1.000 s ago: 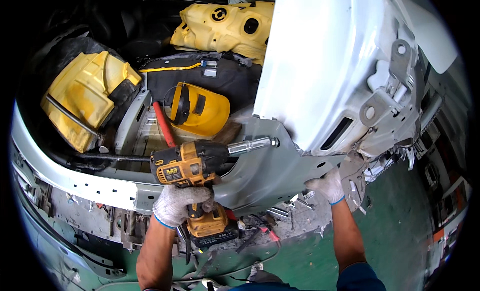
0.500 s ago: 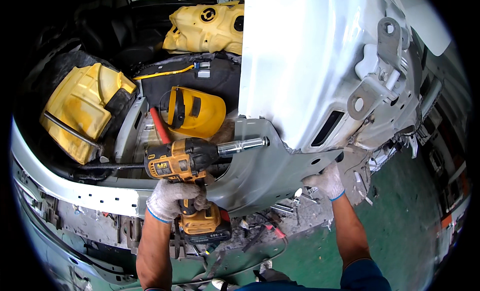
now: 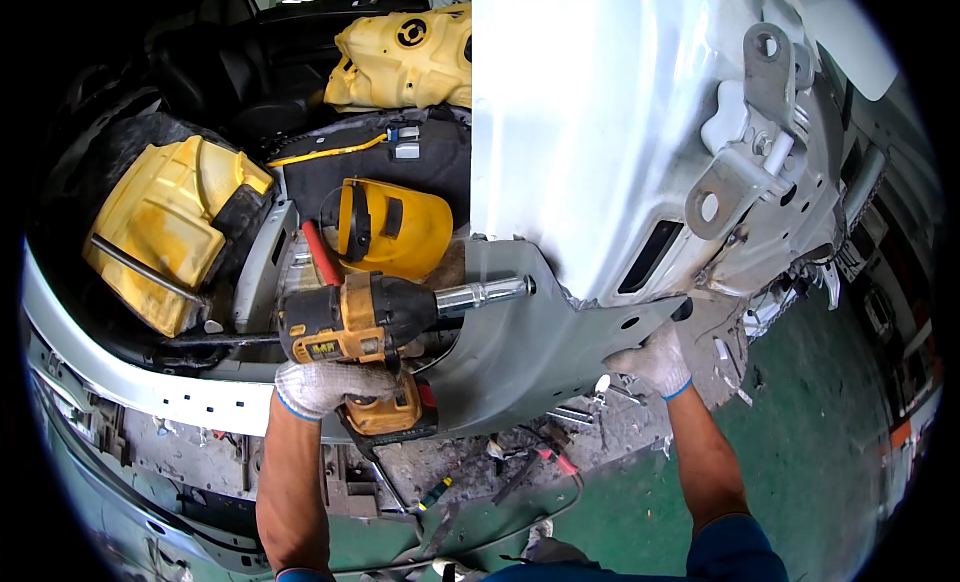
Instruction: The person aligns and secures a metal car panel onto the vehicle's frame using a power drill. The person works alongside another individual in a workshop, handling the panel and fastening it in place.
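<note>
Left hand (image 3: 325,387) in a white knitted glove with a blue cuff, closed around the handle of a cordless impact wrench (image 3: 370,322). Tool body of yellow and black plastic, blocky, with a yellow battery pack (image 3: 392,417) at the foot of the handle, just below the glove. Smooth, round chrome socket (image 3: 485,293) at the nose, pointing to the right and meeting the edge of the grey sheet-metal panel (image 3: 530,352). Wrench held level, between the open car body on the left and the panel on the right.

Right hand (image 3: 655,360) in the same kind of glove, fingers curled over the lower rim of the grey panel, gripping it from beneath. Panel curved and dull, with a few small round holes near the rim.

Above it, a large pale car body part (image 3: 580,122), smooth and glossy, with a dark slot and cast metal brackets (image 3: 745,172) with round holes on its right side.

Behind the wrench, a yellow welding mask (image 3: 395,227), rounded and shiny, with black straps. Beside it a red-handled tool (image 3: 322,254), lying tilted. To the far left a ribbed yellow moulded part (image 3: 165,232), and at the top another yellow moulded piece (image 3: 405,62), bumpy, with a round black mark. Black fabric bag (image 3: 400,162) between them.

Green floor (image 3: 800,462) below, smooth, with small scattered tools and scraps near the car's edge.
</note>
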The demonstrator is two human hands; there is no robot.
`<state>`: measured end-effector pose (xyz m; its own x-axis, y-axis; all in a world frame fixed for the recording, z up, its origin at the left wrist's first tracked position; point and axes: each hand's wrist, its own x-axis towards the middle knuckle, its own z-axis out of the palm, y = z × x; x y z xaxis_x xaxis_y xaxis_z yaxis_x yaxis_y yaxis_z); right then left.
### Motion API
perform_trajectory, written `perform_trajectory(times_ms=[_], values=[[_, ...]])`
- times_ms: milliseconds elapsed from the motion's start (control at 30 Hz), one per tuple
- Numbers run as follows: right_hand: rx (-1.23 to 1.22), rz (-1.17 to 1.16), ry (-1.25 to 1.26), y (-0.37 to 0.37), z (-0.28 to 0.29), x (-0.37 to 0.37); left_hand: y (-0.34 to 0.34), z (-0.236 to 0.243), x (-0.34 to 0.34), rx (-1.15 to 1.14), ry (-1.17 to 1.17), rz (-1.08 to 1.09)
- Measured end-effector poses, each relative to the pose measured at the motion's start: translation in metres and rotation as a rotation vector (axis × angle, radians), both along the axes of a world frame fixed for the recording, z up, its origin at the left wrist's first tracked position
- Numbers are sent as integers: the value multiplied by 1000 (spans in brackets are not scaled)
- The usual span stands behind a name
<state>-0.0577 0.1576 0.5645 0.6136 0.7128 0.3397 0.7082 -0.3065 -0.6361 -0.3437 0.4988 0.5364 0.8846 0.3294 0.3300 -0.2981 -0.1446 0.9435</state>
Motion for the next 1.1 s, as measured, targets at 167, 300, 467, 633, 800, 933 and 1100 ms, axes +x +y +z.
perform_trajectory(times_ms=[167, 300, 467, 633, 800, 933, 1100], values=[[51, -5, 102, 1, -5, 1, -5, 4, 5, -590, 88, -198], [56, -22, 85, -2, -6, 1, -7, 1, 9, -592, 106, -173], [59, -13, 76, -1, -3, -2, -6, -3, 12, -595, 147, -122], [26, -19, 82, -2, -6, 2, -9, -4, 12, -625, 153, -107], [55, -15, 91, -2, -4, 0, -4, -2, 11, -597, 149, -209], [1, -18, 96, -1, -4, 2, -7, -2, 10, -585, 108, -169], [10, -28, 73, -4, -7, 6, -12, 4, 9, -595, 122, -182]])
